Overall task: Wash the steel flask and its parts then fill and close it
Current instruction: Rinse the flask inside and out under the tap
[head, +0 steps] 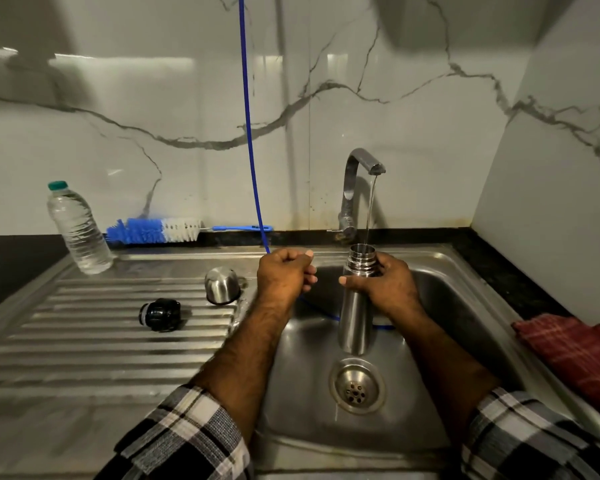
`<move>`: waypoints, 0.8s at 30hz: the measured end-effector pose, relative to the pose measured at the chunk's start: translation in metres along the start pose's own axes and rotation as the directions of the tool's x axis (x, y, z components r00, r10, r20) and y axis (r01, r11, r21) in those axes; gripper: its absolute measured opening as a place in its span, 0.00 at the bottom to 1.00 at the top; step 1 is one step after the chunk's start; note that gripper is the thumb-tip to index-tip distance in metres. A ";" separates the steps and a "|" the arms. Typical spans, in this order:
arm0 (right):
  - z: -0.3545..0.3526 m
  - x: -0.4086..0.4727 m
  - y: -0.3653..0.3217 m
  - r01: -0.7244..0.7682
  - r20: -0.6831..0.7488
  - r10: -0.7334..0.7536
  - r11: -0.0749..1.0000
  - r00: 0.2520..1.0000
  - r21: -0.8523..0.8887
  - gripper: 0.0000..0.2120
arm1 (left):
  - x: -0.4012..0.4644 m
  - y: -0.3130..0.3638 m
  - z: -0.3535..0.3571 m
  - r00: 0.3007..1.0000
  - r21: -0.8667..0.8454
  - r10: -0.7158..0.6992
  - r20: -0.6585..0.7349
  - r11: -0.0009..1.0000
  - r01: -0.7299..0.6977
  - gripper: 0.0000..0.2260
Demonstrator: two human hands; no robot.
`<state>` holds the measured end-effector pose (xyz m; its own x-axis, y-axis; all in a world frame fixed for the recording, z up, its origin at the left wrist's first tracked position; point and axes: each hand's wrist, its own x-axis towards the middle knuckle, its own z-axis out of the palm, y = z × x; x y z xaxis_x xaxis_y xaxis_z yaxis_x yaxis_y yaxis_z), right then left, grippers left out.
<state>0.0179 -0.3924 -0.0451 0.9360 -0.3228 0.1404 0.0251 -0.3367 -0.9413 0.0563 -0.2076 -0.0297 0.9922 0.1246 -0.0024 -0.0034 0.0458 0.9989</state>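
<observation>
**Steel flask held under a running tap**

Nearest the viewer, two forearms in checked sleeves [184, 441] reach out over a stainless sink [465, 306]. Below them, in the floor of the basin, sits the round drain [356, 386].

The right hand [388, 285] grasps the steel flask [355, 306] around its upper body, thumb across the front and fingers curled behind. The flask stands upright in the air above the basin, its open threaded neck at the top. A thin stream of water [370, 209] falls from the tap [355, 188] straight into the mouth.

The left hand [286, 275] is just beside the flask, not touching it, clenched into a loose fist. A blue cord [248, 133] hangs down from above, meets the top of this fist and shows again below it, trailing into the basin behind the flask. Whether the fingers actually pinch the cord cannot be told.

To the left, on the ribbed draining board [84, 341], the black stopper [160, 315] lies on its side. A little further back, the steel cup lid [221, 285] rests mouth down near the basin's edge.

On the dark counter at the right lies a red checked cloth [575, 355].

Further back, at the left, a clear plastic bottle [78, 230] with a green cap stands. Beside it, along the foot of the marble wall [430, 98], a blue and white bottle brush [156, 231] lies flat.
</observation>
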 end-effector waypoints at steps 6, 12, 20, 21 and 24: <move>0.002 0.004 0.000 -0.010 -0.022 0.009 1.000 1.000 -0.009 0.29 | 0.005 0.001 0.006 1.000 0.029 0.021 0.020 0.999 -0.021 0.05; 0.001 0.006 0.003 -0.009 -0.022 0.009 1.000 1.000 -0.016 0.30 | 0.009 -0.002 0.004 1.000 0.021 0.007 0.008 1.000 -0.008 0.04; 0.002 0.008 0.003 -0.005 -0.027 0.004 1.000 1.000 -0.027 0.31 | 0.006 0.000 0.002 1.000 -0.006 0.008 0.011 1.000 -0.008 0.04; 0.002 0.008 0.004 -0.004 -0.026 0.003 1.000 1.000 -0.031 0.31 | 0.005 0.000 0.002 1.000 -0.006 0.007 0.011 1.000 -0.007 0.04; 0.003 0.009 0.005 -0.004 -0.027 0.003 0.999 1.000 -0.039 0.31 | 0.007 0.000 0.002 1.000 -0.006 0.008 0.002 1.000 -0.008 0.04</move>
<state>0.0276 -0.3948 -0.0492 0.9264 -0.3471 0.1462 0.0081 -0.3697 -0.9291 0.0631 -0.2085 -0.0298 0.9924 0.1226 0.0057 -0.0120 0.0504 0.9987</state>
